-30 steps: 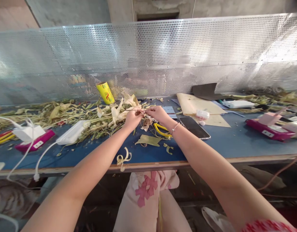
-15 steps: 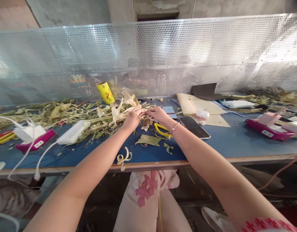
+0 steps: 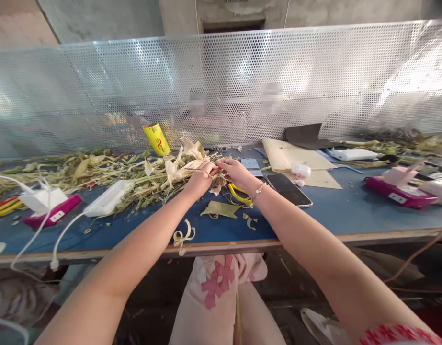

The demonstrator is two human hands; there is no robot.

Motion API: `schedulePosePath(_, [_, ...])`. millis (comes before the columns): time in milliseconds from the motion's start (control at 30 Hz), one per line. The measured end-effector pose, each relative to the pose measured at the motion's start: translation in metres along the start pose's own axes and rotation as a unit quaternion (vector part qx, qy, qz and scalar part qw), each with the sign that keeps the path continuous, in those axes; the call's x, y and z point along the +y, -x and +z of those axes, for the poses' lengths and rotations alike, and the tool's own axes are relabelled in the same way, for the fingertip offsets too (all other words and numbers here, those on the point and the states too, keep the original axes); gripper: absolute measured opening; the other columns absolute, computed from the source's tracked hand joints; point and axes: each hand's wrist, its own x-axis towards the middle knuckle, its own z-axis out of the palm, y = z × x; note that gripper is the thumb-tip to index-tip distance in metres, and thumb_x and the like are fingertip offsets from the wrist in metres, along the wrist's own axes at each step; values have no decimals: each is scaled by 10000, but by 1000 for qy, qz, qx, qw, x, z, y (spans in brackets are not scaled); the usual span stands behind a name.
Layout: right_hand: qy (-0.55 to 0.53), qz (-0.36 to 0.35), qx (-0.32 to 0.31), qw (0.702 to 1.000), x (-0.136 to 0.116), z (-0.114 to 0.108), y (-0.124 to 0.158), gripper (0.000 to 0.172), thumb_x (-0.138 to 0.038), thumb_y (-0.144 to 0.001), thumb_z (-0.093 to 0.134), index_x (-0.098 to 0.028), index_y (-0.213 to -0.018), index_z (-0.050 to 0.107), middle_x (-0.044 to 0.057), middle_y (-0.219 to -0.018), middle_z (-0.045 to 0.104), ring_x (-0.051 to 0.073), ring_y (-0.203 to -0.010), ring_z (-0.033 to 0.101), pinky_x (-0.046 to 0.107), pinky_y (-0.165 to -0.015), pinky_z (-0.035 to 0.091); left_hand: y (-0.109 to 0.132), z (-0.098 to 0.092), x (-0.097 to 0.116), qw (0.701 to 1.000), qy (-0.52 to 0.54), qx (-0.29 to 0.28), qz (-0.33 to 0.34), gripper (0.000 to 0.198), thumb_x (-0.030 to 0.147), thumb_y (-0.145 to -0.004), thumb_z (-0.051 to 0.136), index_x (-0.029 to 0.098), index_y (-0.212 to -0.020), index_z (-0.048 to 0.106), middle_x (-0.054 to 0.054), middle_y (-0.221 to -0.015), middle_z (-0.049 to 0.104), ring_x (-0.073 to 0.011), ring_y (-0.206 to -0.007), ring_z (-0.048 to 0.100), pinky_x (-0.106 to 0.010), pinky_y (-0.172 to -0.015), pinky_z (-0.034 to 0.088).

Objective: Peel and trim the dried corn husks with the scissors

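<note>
Over the blue worktop, my left hand (image 3: 201,179) and my right hand (image 3: 235,171) meet with their fingertips pinched close together. What the fingers hold is too small and covered to make out; a thin brown strand shows by the left fingers. Just behind the left hand lie pale dried husks (image 3: 181,171). Beneath the fingertips sits a small brown round bundle (image 3: 218,181), partly hidden. Pliers with yellow handles (image 3: 240,195) lie below my right hand. A flat pale-green husk piece (image 3: 220,209) rests closer to me, with curled strips (image 3: 184,235) near the front edge.
A heap of dried stalks (image 3: 87,165) spreads left, beside a yellow tube (image 3: 156,139). White power strip (image 3: 109,197) and purple socket blocks (image 3: 400,191) carry cables. A phone (image 3: 289,189), beige paper (image 3: 296,155) and white earphone case (image 3: 301,170) lie right. Perforated metal (image 3: 238,86) stands behind.
My left hand has shifted slightly right and turned a little, and a thin strand now shows beside its fingers. My right hand stays nearly in place, fingertips still pinched.
</note>
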Motion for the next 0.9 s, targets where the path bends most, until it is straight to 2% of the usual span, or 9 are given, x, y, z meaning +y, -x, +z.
schedulePosePath(133, [-68, 14, 11, 998, -4, -1, 2, 130, -231, -775, 545, -153, -673, 560, -36, -606, 469, 36, -481, 361, 168, -432, 256, 0, 2, -1, 999, -23, 6, -40, 166, 54, -708, 454, 195, -639, 400, -15, -694, 479, -149, -719, 470, -266, -667, 388])
schedulePosePath(267, [-92, 34, 9, 995, -6, -2, 2, 200, -222, -797, 513, -155, -609, 506, -48, -565, 415, 27, -432, 315, 168, -410, 243, -1, 0, 0, 993, -20, -61, -102, 91, 121, -732, 443, 192, -679, 421, -24, -707, 487, -161, -706, 461, -277, -649, 374])
schedulePosePath(367, [-84, 44, -4, 996, -5, -1, 0, 271, -243, -818, 489, -162, -562, 450, -47, -518, 404, 35, -424, 331, 170, -407, 246, -3, -3, 3, 986, 29, -98, -129, 81, 148, -746, 405, 183, -687, 449, -18, -688, 501, -160, -707, 467, -276, -673, 382])
schedulePosePath(500, [-51, 41, -2, 998, -2, -2, -2, 301, -272, -841, 458, -174, -560, 419, -48, -488, 416, 42, -414, 353, 174, -423, 276, -4, -3, 5, 971, 120, -107, -179, 97, 174, -734, 411, 172, -677, 489, 8, -640, 508, -146, -705, 480, -257, -703, 390])
schedulePosePath(600, [-26, 39, -7, 999, 0, -3, -3, 292, -279, -847, 448, -181, -574, 412, -49, -493, 441, 47, -415, 379, 180, -441, 300, -3, -1, 2, 959, 153, -117, -207, 126, 204, -735, 433, 172, -618, 468, 28, -565, 443, -130, -636, 454, -247, -659, 374])
schedulePosePath(700, [-4, 35, -8, 999, 4, -5, -4, 298, -289, -839, 466, -186, -566, 407, -51, -479, 430, 54, -412, 378, 188, -444, 309, -2, -1, -3, 954, 172, -144, -198, 164, 227, -737, 446, 175, -581, 442, 36, -535, 396, -118, -586, 415, -240, -612, 350])
schedulePosePath(900, [8, 13, -7, 1000, 14, -8, -12, 296, -271, -792, 530, -185, -545, 393, -52, -456, 381, 54, -395, 313, 192, -409, 257, 0, 0, -9, 954, 170, -190, -159, 206, 278, -744, 448, 175, -566, 432, 26, -558, 422, -107, -553, 385, -240, -555, 311])
